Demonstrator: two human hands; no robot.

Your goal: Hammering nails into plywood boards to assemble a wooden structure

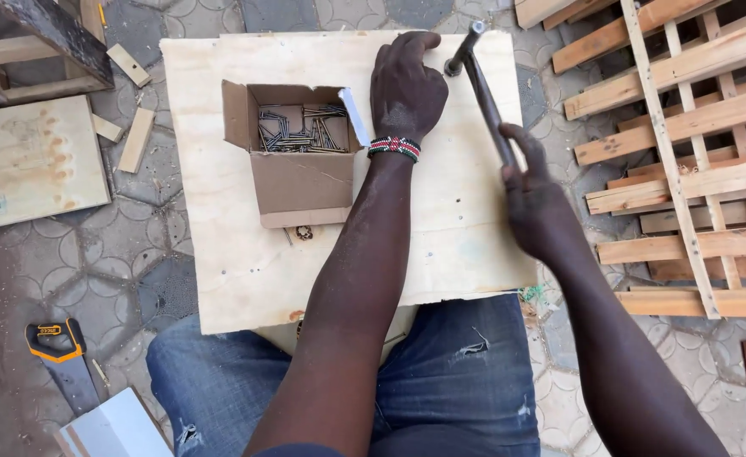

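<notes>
A pale plywood sheet [246, 254] lies across my knees. My left hand [407, 89] rests on its far part, fingers curled down near the top edge; whether they pinch a nail I cannot tell. A beaded band circles that wrist. My right hand [534, 199] grips the dark handle of a hammer [479, 80], whose metal head hovers just right of my left fingertips. An open cardboard box [292, 182] holding several nails [301, 127] sits on the sheet, left of my left hand.
Wooden slat pallets [686, 152] lie stacked at the right. A handsaw [60, 355] with an orange and black grip lies on the paving at lower left. Another plywood piece [30, 161] and small wood offcuts [136, 140] lie at the left.
</notes>
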